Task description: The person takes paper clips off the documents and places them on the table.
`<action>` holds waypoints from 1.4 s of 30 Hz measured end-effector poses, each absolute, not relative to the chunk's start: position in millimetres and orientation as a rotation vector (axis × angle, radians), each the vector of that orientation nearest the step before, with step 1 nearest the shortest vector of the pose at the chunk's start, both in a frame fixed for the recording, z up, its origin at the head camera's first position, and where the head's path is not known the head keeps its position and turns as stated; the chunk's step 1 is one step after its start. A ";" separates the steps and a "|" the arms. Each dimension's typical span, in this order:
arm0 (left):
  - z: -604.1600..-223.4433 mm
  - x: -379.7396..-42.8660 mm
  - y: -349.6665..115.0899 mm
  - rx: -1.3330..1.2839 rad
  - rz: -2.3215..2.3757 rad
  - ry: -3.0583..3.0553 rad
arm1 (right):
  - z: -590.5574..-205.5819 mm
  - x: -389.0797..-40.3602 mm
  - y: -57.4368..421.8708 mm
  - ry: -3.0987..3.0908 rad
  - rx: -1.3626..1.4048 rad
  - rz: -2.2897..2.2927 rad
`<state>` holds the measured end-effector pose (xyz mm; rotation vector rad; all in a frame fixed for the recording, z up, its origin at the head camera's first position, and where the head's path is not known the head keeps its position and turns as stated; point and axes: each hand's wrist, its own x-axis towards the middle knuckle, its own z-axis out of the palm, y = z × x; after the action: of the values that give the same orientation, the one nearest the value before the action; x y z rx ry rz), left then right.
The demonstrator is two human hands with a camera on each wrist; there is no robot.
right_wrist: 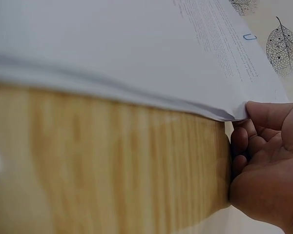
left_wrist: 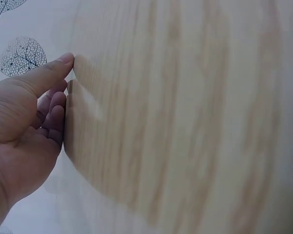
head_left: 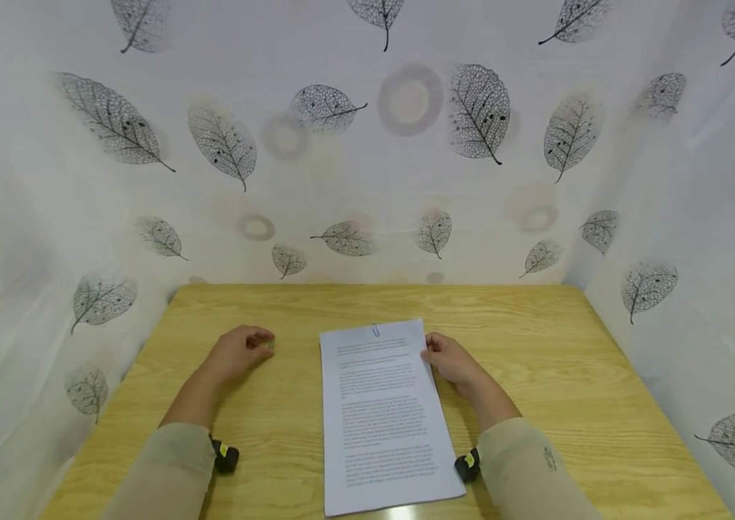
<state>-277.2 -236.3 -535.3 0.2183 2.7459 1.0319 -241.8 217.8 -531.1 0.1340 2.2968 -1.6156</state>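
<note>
A stack of printed paper (head_left: 380, 419) lies on the wooden table, with a blue paper clip (head_left: 376, 330) on its top edge. My right hand (head_left: 450, 359) pinches the stack's right edge near the upper corner; in the right wrist view the thumb (right_wrist: 271, 114) lies on top of the sheets and the curled fingers are underneath. Left of the stack, my left hand (head_left: 237, 352) is low over the table, thumb and fingertips around a small, thin green paper clip (head_left: 271, 344). That clip is hidden in the left wrist view, where the thumb (left_wrist: 56, 70) and curled fingers touch the tabletop.
The wooden table (head_left: 504, 318) reaches back to a white curtain (head_left: 341, 180) with a leaf print, which also hangs along both sides. A black wrist camera (head_left: 225, 458) sits on the left wrist, and another black wrist camera (head_left: 468, 466) on the right, close to the paper.
</note>
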 end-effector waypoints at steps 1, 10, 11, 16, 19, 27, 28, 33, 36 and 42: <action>-536.0 -278.0 -235.9 0.204 1.043 2.741 | -530.7 -241.9 218.0 2.299 0.136 -1.614; -537.0 -280.8 -235.9 0.201 1.071 2.719 | -526.7 -243.2 219.6 2.307 0.139 -1.589; -536.7 -281.0 -235.8 0.196 1.077 2.719 | -525.9 -243.5 219.6 2.307 0.137 -1.592; -537.2 -282.6 -234.9 0.199 1.092 2.732 | -524.8 -244.7 220.6 2.307 0.133 -1.583; -538.8 -283.4 -234.5 0.202 1.093 2.737 | -525.7 -245.1 221.5 2.314 0.136 -1.569; -537.8 -279.0 -238.6 0.107 1.259 2.638 | -530.3 -248.2 222.2 2.307 0.102 -1.600; -537.1 -277.9 -239.6 0.083 1.302 2.605 | -530.9 -248.4 222.2 2.307 0.098 -1.601; -534.8 -275.7 -240.9 0.009 1.438 2.538 | -533.5 -248.6 222.6 2.321 0.080 -1.585; -534.0 -275.2 -240.5 -0.005 1.479 2.540 | -536.5 -249.0 223.0 2.332 0.073 -1.574; -523.2 -269.7 -226.2 -0.006 1.434 2.632 | -536.4 -246.8 222.1 2.318 0.083 -1.577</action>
<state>-269.7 -226.2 -523.2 -0.0059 2.6323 1.4339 -246.8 222.1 -536.4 0.0825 2.3175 -1.5767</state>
